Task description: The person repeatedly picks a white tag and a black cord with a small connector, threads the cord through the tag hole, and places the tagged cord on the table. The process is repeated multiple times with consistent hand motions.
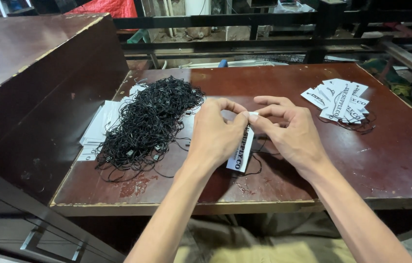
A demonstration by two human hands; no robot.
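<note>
White card against dark red wood: I have a narrow tag (241, 152) hanging upright between both hands above the near middle of the surface (284, 83). My left hand (218, 134) and right hand (291, 131) meet at the tag's top end, each grip pressed together, thumb and forefinger pinching that upper edge, where a thin black cord (257, 163) seems to join it. The exact point of contact is too small for me to make out.

To do this well, I judge that the left pinch should steady the card just below its top while the right works the cord, with the loose loop kept free below so it does not snag. Small fingertip moves suit it; pulling hard could tear the card.

The tag is a slim white rectangle with black print running along its length, its lower end near the surface and the cord looping beneath it. To my left lies a black tangle of cords (150, 122) over a spread of white cards (99, 124). Well apart on the right sits a pile of tags (340, 100) with cords trailing.
</note>
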